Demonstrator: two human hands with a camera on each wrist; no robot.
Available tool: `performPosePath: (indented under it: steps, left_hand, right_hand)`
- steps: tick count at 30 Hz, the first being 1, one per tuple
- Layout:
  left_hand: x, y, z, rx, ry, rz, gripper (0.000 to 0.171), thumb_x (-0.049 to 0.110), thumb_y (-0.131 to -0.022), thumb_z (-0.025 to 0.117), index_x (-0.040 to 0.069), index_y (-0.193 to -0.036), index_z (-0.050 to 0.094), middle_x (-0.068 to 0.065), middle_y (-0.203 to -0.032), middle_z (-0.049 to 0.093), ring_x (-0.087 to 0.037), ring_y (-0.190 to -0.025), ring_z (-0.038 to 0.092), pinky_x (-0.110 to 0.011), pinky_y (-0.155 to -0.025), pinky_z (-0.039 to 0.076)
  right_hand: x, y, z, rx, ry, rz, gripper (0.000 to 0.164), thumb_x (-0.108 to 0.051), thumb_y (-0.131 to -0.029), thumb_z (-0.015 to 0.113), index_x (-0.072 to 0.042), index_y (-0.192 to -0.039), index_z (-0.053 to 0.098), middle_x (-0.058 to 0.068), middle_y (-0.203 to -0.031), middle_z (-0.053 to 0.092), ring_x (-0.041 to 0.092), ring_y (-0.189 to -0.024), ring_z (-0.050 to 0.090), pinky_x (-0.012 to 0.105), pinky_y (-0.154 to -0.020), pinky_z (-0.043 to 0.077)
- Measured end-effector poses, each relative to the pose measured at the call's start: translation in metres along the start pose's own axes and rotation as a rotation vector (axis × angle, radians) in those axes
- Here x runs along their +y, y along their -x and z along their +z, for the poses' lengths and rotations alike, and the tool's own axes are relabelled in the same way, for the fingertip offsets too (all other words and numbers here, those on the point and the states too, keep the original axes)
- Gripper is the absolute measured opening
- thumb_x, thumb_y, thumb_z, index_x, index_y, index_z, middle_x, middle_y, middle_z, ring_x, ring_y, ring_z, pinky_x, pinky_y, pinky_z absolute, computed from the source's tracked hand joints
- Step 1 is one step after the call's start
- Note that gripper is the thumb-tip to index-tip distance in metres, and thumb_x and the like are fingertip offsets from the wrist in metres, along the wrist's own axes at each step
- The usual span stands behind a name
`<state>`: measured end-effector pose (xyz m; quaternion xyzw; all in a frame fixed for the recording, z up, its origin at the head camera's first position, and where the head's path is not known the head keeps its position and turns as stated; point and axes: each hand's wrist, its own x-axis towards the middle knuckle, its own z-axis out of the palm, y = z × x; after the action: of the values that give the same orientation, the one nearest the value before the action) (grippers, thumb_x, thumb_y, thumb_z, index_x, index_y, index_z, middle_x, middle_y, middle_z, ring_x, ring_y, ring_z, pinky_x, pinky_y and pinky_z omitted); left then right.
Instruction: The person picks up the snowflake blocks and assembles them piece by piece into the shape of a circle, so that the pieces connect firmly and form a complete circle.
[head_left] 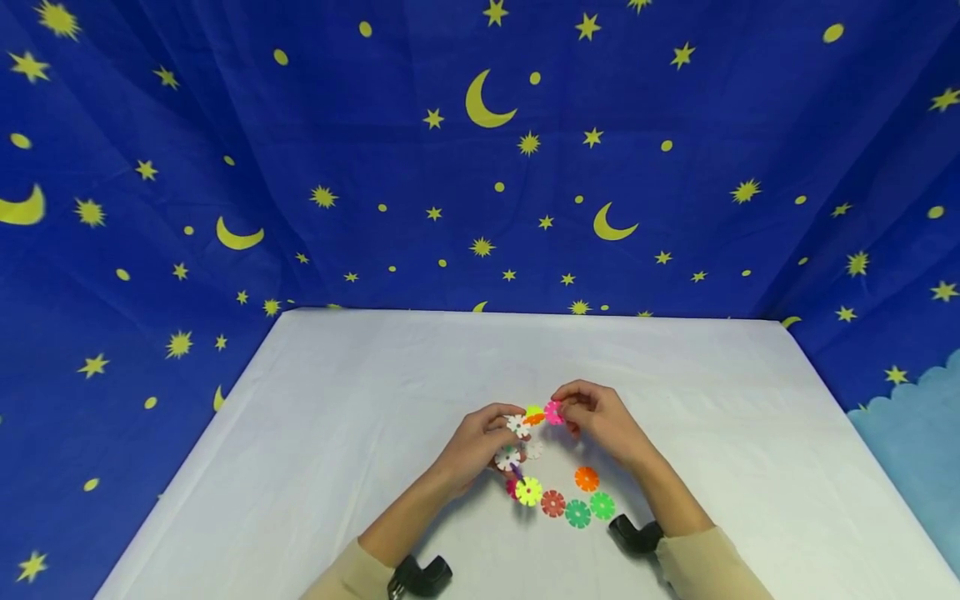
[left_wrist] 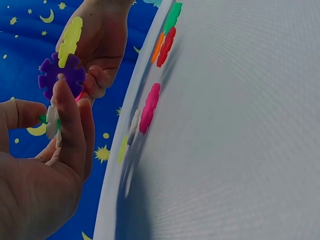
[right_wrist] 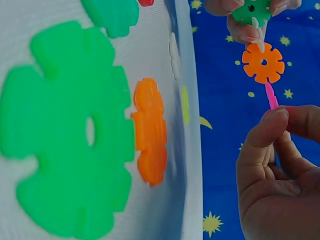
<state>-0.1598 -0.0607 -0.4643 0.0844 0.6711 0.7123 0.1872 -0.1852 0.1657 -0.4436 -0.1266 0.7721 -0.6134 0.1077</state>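
Note:
My left hand (head_left: pixel 471 446) pinches a linked string of slotted plastic flower discs between thumb and fingers. In the left wrist view, a white disc (left_wrist: pixel 51 122) crossed by green sits at the fingertips, joined to a purple disc (left_wrist: pixel 62 77) and a yellow disc (left_wrist: pixel 70 41). The right wrist view shows the green disc (right_wrist: pixel 251 12), a white one edge-on, and an orange disc (right_wrist: pixel 263 63) further along. My right hand (head_left: pixel 597 417) pinches a pink disc (right_wrist: pixel 271 95) edge-on, its tip right at the orange disc's rim. Both hands hold these above the white table.
Loose discs lie on the white table (head_left: pixel 360 400): red (head_left: pixel 553 503), teal green (head_left: pixel 577 513), light green (head_left: pixel 602 506), orange (head_left: pixel 587 478) and white (head_left: pixel 535 449), plus pink (left_wrist: pixel 150 108) and yellow (left_wrist: pixel 122 149). A starry blue cloth (head_left: pixel 390 150) surrounds the table's back and sides.

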Motion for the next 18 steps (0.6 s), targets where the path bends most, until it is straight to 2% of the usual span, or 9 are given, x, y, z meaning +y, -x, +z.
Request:
performPosePath:
  steps: [4, 11, 18]
  left_hand:
    - [0.000, 0.000, 0.001, -0.001, 0.000, 0.004, 0.042, 0.006, -0.087, 0.059, 0.004, -0.129, 0.054, -0.030, -0.100, 0.061, -0.021, -0.066, 0.063, -0.039, -0.052, 0.057]
    - [0.000, 0.001, 0.000, 0.000, -0.014, 0.024, 0.038, 0.011, -0.090, 0.062, 0.005, -0.128, 0.057, -0.029, -0.102, 0.061, -0.020, -0.067, 0.063, -0.040, -0.054, 0.057]
    - [0.000, 0.001, -0.002, 0.008, -0.015, 0.032, 0.036, 0.017, -0.092, 0.066, 0.007, -0.127, 0.062, -0.026, -0.099, 0.060, -0.022, -0.075, 0.066, -0.040, -0.056, 0.058]
  right_hand:
    - [0.017, -0.005, -0.002, -0.006, 0.000, -0.004, 0.015, -0.003, -0.094, 0.057, 0.003, -0.107, 0.062, 0.019, -0.087, 0.061, 0.027, -0.066, 0.054, 0.039, -0.058, 0.052]
    - [0.019, -0.004, 0.001, -0.033, -0.038, -0.010, 0.016, -0.007, -0.094, 0.059, 0.001, -0.107, 0.064, 0.017, -0.085, 0.061, 0.024, -0.063, 0.056, 0.036, -0.058, 0.053]
    - [0.020, -0.004, 0.004, -0.011, -0.064, -0.030, 0.016, -0.006, -0.093, 0.061, 0.002, -0.105, 0.066, 0.018, -0.082, 0.062, 0.021, -0.062, 0.056, 0.033, -0.058, 0.053]
